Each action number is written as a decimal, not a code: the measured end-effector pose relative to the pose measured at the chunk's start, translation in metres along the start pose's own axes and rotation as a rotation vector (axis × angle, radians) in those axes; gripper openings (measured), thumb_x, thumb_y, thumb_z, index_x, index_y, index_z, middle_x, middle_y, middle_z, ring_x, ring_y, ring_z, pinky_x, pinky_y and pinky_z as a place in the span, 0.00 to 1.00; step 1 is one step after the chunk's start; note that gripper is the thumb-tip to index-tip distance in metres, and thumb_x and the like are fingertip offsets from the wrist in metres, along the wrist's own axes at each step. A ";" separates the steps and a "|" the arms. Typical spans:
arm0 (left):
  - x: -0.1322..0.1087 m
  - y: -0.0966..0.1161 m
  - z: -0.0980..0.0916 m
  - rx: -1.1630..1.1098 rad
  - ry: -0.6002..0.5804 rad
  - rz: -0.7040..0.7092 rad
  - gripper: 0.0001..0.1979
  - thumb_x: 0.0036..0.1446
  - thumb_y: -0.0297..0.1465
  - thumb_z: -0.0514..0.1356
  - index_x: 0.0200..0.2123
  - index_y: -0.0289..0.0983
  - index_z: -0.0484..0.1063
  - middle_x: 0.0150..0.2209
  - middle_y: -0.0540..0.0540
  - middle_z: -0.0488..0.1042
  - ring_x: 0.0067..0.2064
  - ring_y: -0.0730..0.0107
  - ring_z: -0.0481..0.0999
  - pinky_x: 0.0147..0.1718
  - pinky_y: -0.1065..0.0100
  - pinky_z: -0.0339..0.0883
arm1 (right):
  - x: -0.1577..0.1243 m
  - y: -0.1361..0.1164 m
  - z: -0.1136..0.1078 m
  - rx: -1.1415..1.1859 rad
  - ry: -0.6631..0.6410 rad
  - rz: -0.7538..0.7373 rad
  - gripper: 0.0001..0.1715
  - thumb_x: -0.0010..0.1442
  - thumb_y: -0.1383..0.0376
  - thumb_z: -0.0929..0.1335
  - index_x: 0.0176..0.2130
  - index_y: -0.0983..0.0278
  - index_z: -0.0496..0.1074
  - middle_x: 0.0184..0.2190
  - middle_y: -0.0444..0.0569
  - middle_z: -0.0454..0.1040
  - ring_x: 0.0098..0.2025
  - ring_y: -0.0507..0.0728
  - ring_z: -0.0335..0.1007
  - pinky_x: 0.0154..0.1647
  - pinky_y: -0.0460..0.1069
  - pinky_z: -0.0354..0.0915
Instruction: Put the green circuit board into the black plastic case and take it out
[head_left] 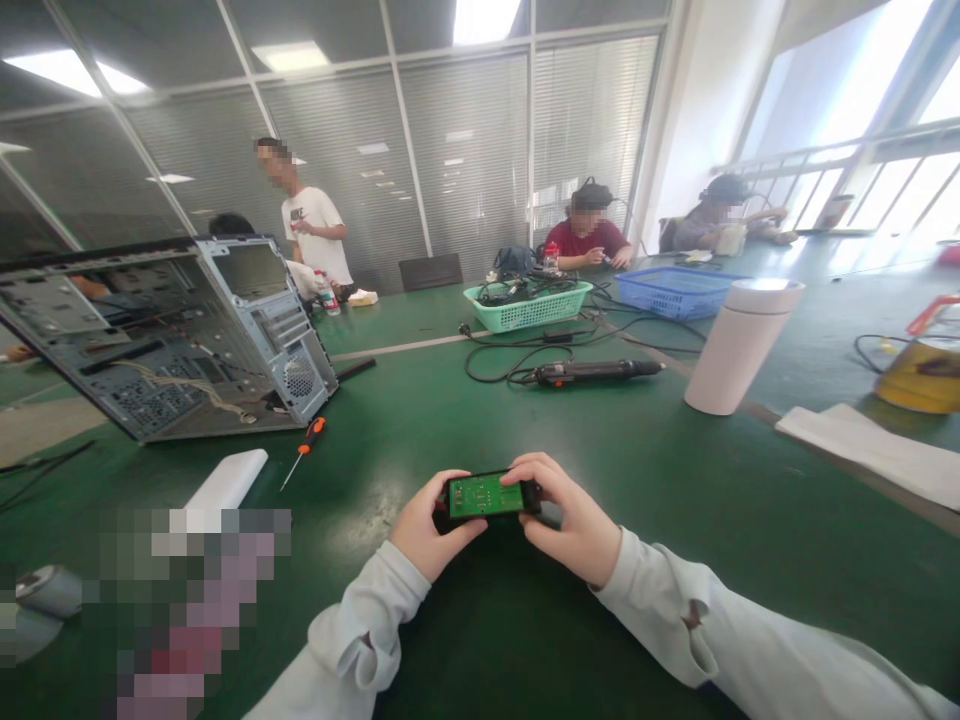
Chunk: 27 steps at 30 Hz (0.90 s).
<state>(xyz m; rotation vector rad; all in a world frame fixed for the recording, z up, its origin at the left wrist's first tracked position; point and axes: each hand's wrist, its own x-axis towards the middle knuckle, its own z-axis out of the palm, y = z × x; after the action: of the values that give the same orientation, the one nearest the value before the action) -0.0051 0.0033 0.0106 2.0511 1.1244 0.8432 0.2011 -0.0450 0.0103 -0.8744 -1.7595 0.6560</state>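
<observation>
In front of me, both hands grip a small black-cased device with a green circuit board (486,496) facing up. My left hand (433,530) is closed on its left end, thumb along the near edge and fingers at the far edge. Wrapped round the other end is my right hand (568,515), its fingertips reaching over the board's far right corner. Part of the casing is hidden behind the fingers. An orange and black screwdriver (306,450) lies on the green table (405,420) to the left, apart from my hands.
An open computer case (262,330) stands at the left, near a white slab-shaped object (229,478). Beyond my hands lies a black electric screwdriver (592,372) with its cable. A green basket (529,312), blue basket (667,290) and pale tumbler (739,350) stand farther back. Several people are across the table.
</observation>
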 end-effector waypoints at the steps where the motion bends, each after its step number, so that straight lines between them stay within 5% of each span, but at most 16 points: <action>1: 0.000 0.002 -0.001 0.023 -0.005 0.023 0.23 0.45 0.32 0.65 0.46 0.38 0.68 0.43 0.43 0.76 0.43 0.58 0.76 0.44 0.59 0.70 | 0.000 0.000 -0.001 -0.099 -0.023 -0.072 0.24 0.50 0.71 0.60 0.48 0.63 0.65 0.47 0.50 0.60 0.50 0.56 0.59 0.49 0.50 0.64; 7: 0.000 0.005 -0.003 0.185 0.034 0.066 0.22 0.44 0.29 0.65 0.45 0.39 0.68 0.44 0.42 0.75 0.45 0.57 0.75 0.45 0.57 0.69 | 0.000 0.007 0.000 -0.358 -0.024 -0.127 0.37 0.50 0.76 0.60 0.59 0.62 0.54 0.50 0.50 0.60 0.53 0.57 0.56 0.56 0.55 0.58; 16: 0.002 0.004 -0.003 0.235 -0.054 -0.030 0.23 0.46 0.38 0.65 0.45 0.37 0.67 0.41 0.42 0.76 0.43 0.55 0.75 0.44 0.55 0.68 | -0.003 0.021 0.003 -0.393 -0.033 -0.012 0.23 0.62 0.66 0.63 0.56 0.66 0.59 0.50 0.53 0.61 0.52 0.59 0.56 0.54 0.57 0.58; 27: 0.004 -0.005 -0.001 0.425 -0.028 -0.005 0.22 0.42 0.40 0.67 0.41 0.37 0.71 0.42 0.41 0.76 0.47 0.51 0.73 0.47 0.54 0.65 | 0.008 0.005 -0.004 -0.591 -0.034 -0.089 0.26 0.63 0.63 0.65 0.58 0.66 0.61 0.51 0.54 0.60 0.53 0.61 0.52 0.56 0.58 0.56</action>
<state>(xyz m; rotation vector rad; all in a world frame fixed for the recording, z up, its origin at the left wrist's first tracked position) -0.0061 0.0087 0.0082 2.3889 1.3843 0.6069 0.2042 -0.0351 0.0121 -1.1710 -2.0469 0.0795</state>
